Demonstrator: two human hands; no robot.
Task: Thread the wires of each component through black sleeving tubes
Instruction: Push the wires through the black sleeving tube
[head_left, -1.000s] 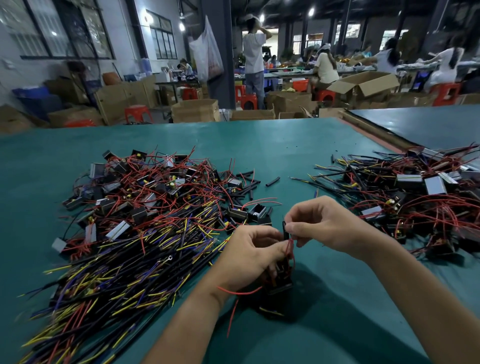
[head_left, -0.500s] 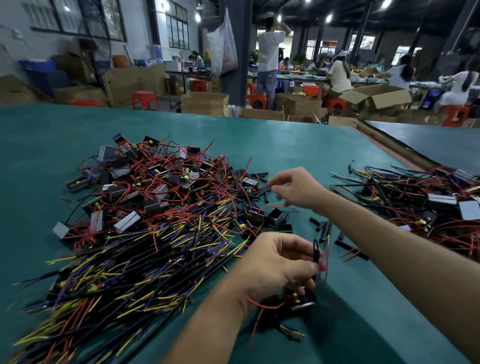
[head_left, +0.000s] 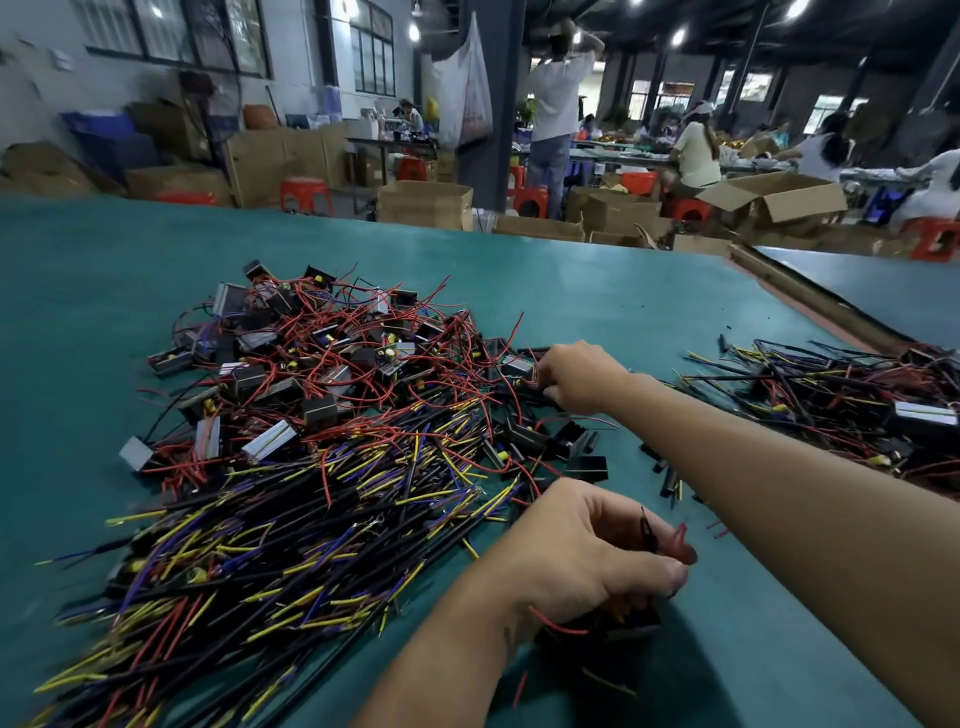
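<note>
Teal-green matting covers the table (head_left: 571, 291) where a person works at sleeving wires. The left hand (head_left: 587, 551), nearest the body, is curled round a small black component (head_left: 628, 626) that shows just beneath its fingers. A short black sleeving tube (head_left: 645, 527) and a red wire (head_left: 681, 538) stand up between its thumb and fingertips. The right hand (head_left: 576, 376) reaches forward beyond the left, its fingers bent down into the near edge of a large pile (head_left: 322, 374) of components and wires. Blur and the knuckles hide whether it has anything pinched. A few loose tubes (head_left: 670, 480) lie between the two hands, beside the right forearm, and a second pile (head_left: 857, 405) spreads to the right of that forearm. The tubes look light, thin and bendy, and are likely to roll away or buckle. Each is probably best pinched close to its open end. The wire looks limp, so gripping it near the tip should steer it in. The component seems light and rigid, and is best held by its block, since tugging the leads could strain their joints.
</note>
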